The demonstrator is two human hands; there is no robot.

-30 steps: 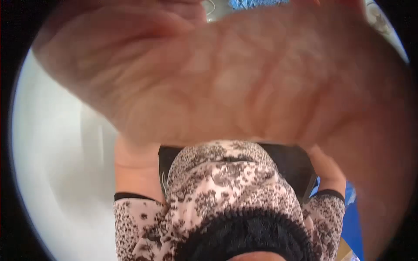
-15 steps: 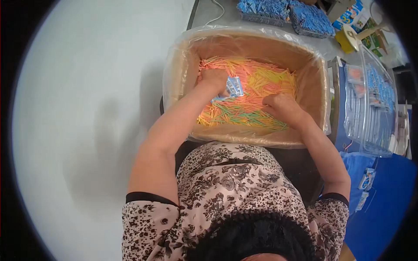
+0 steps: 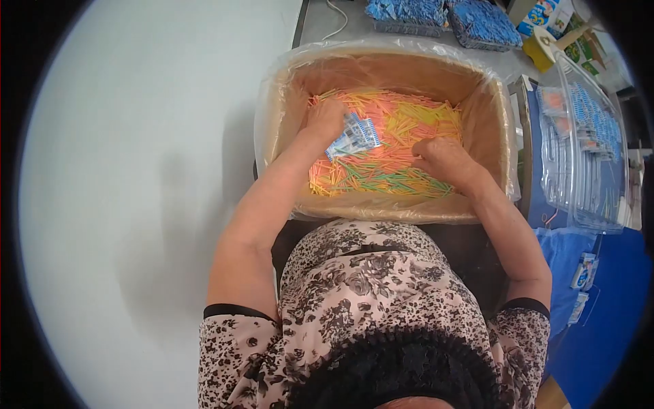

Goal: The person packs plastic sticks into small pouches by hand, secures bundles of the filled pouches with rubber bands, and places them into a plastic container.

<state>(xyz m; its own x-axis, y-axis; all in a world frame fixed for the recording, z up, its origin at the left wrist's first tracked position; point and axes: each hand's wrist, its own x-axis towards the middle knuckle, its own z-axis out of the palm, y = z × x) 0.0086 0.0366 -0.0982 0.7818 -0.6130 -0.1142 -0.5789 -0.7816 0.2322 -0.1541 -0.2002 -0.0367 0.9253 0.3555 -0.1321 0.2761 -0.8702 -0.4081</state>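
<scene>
A box lined with clear plastic (image 3: 402, 211) stands in front of me, with many thin pink, yellow, orange and green sticks (image 3: 409, 126) inside. My left hand (image 3: 328, 119) is at the left part of the box, fingers curled down at the sticks beside small blue-and-white packets (image 3: 357, 136); what its fingers hold, if anything, is hidden. Farther right, my right hand (image 3: 443, 158) rests over the sticks with its fingers bent together. Anything between those fingers is too small to make out.
Two trays of blue packets (image 3: 409, 13) sit on the grey surface (image 3: 330, 20) behind the box. To the right are a clear plastic bin (image 3: 579, 150) with packets, a yellow object (image 3: 538, 51) and blue cloth (image 3: 562, 262). A white wall or panel (image 3: 136, 170) fills the left side.
The large blurred hand and arm that covered the view have gone. Since half a second ago, my left hand has shifted slightly up and left, showing more of the packets.
</scene>
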